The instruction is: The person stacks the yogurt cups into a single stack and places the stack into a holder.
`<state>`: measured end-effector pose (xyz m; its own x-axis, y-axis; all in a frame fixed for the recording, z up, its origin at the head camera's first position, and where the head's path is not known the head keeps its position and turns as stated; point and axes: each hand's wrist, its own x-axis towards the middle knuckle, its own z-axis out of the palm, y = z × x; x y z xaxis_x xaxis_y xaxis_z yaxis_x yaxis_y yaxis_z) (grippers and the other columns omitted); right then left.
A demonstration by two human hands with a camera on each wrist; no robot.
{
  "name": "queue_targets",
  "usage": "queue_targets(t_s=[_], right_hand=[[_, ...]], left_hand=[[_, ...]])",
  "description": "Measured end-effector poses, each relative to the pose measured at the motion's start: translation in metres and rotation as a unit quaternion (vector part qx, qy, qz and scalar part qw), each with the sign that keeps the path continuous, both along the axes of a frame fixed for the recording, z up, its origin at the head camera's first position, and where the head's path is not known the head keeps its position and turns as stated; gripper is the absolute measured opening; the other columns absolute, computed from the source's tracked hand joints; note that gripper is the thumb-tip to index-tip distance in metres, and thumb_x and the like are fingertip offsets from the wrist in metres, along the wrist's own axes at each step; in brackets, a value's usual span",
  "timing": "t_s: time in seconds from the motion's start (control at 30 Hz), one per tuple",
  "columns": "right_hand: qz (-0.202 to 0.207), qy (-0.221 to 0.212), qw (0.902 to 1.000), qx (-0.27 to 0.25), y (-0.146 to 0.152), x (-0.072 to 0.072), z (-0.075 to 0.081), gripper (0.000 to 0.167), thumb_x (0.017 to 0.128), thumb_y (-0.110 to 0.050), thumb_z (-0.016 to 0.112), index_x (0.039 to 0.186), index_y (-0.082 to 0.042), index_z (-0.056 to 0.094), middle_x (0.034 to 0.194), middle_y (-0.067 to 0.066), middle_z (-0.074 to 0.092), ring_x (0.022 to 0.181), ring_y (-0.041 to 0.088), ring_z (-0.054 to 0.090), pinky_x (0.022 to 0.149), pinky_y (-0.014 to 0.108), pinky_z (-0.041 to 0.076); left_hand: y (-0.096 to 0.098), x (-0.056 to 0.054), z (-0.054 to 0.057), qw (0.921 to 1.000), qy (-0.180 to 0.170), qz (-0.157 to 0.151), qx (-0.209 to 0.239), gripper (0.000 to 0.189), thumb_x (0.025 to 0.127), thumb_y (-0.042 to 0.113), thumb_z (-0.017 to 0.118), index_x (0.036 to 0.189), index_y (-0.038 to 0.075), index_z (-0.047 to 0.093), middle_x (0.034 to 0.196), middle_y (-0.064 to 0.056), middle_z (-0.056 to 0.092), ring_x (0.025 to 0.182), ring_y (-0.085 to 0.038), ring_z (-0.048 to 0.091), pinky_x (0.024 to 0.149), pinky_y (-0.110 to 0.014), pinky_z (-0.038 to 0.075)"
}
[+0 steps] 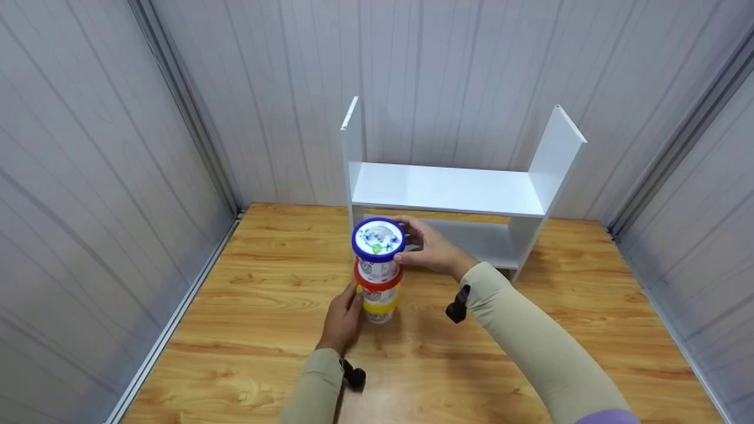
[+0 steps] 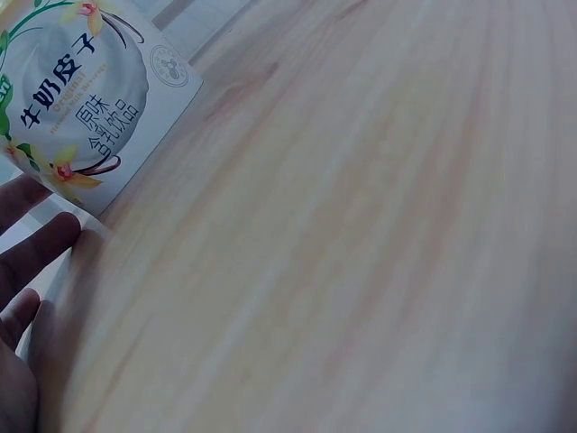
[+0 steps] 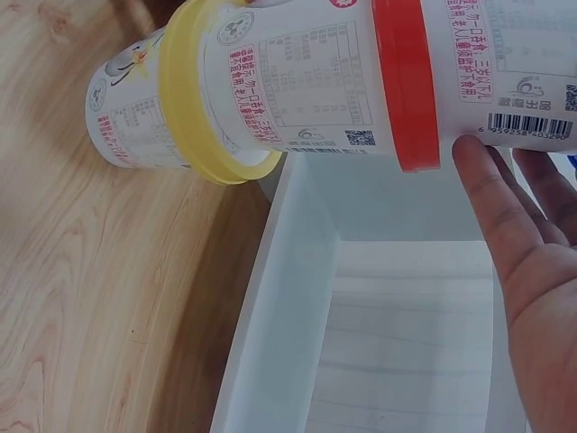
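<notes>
Head view shows your right hand (image 1: pixel 433 250) with fingers grasping the top cup (image 1: pixel 377 247) of a three-cup stack on the surface (image 1: pixel 247 306), before the shelf (image 1: pixel 453 191). Your left hand (image 1: pixel 343 318) steadies the bottom cup (image 1: pixel 379 309) with relaxed fingers; next, lift straight up without tipping the stack.

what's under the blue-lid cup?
The blue-lid cup tops a stack: red-lid cup beneath, then yellow-lid cup on the table. Cup contents are hidden by the lids.

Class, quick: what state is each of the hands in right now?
Left hand: open, straight fingers touching the bottom cup of the stack.
Right hand: fingers curled round the top cup, gripping it.
</notes>
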<state>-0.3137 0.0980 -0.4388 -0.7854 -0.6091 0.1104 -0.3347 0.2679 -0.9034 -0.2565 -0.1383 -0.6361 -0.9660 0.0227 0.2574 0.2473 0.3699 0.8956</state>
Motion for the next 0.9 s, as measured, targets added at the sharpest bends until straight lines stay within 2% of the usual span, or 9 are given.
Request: queue_targets(t_s=[0.17, 0.3, 0.4, 0.53, 0.63, 0.9], right_hand=[[-0.005, 0.0, 1.0, 0.001, 0.003, 0.0, -0.002, 0.082, 0.085, -0.039, 0.081, 0.153, -0.023, 0.038, 0.144, 0.003, 0.053, 0.132, 0.025, 0.051, 0.109, 0.05, 0.044], [-0.013, 0.0, 0.9999, 0.0, 0.009, 0.001, -0.003, 0.081, 0.086, -0.043, 0.08, 0.153, -0.023, 0.039, 0.143, 0.002, 0.054, 0.131, 0.024, 0.052, 0.108, 0.05, 0.045], [-0.018, -0.004, 0.9998, -0.005, 0.015, 0.002, -0.004, 0.077, 0.089, -0.039, 0.077, 0.153, -0.021, 0.039, 0.144, 0.004, 0.054, 0.132, 0.026, 0.052, 0.109, 0.05, 0.044], [-0.026, 0.0, 0.9996, -0.01, 0.026, 0.005, -0.003, 0.071, 0.093, -0.032, 0.074, 0.153, -0.017, 0.038, 0.143, 0.009, 0.053, 0.131, 0.03, 0.053, 0.108, 0.051, 0.045], [-0.045, 0.012, 0.9989, -0.005, 0.036, 0.007, -0.002, 0.068, 0.093, -0.032, 0.074, 0.15, -0.016, 0.041, 0.141, 0.01, 0.054, 0.129, 0.031, 0.054, 0.106, 0.051, 0.047], [-0.102, 0.034, 0.9942, 0.002, 0.058, 0.011, -0.001, 0.064, 0.092, -0.03, 0.075, 0.145, -0.013, 0.044, 0.139, 0.014, 0.054, 0.127, 0.034, 0.055, 0.106, 0.055, 0.046]], left_hand=[[0.0, 0.0, 0.0, 0.9999, 0.014, -0.002, 0.006, 0.052, 0.108, 0.036, 0.045, 0.156, 0.016, 0.042, 0.148, -0.01, 0.054, 0.137, -0.031, 0.049, 0.116, -0.052, 0.035], [0.0, 0.0, 0.001, 0.9999, 0.002, -0.005, 0.013, 0.052, 0.108, 0.038, 0.044, 0.156, 0.02, 0.041, 0.15, -0.007, 0.052, 0.139, -0.029, 0.047, 0.117, -0.051, 0.033], [0.0, 0.0, 0.0, 0.9999, -0.004, -0.002, 0.011, 0.051, 0.108, 0.039, 0.044, 0.156, 0.022, 0.042, 0.15, -0.005, 0.053, 0.139, -0.028, 0.047, 0.117, -0.05, 0.033], [0.0, 0.0, -0.003, 1.0, 0.01, 0.0, 0.001, 0.051, 0.108, 0.037, 0.044, 0.156, 0.019, 0.042, 0.149, -0.007, 0.053, 0.138, -0.029, 0.048, 0.116, -0.051, 0.034], [0.0, 0.0, -0.005, 0.9999, 0.015, -0.003, -0.001, 0.052, 0.109, 0.038, 0.043, 0.156, 0.018, 0.041, 0.15, -0.008, 0.052, 0.139, -0.03, 0.047, 0.116, -0.052, 0.034], [-0.001, 0.001, -0.003, 0.9999, -0.006, -0.004, 0.015, 0.053, 0.108, 0.043, 0.041, 0.157, 0.024, 0.04, 0.151, -0.005, 0.051, 0.14, -0.029, 0.046, 0.117, -0.053, 0.033]])
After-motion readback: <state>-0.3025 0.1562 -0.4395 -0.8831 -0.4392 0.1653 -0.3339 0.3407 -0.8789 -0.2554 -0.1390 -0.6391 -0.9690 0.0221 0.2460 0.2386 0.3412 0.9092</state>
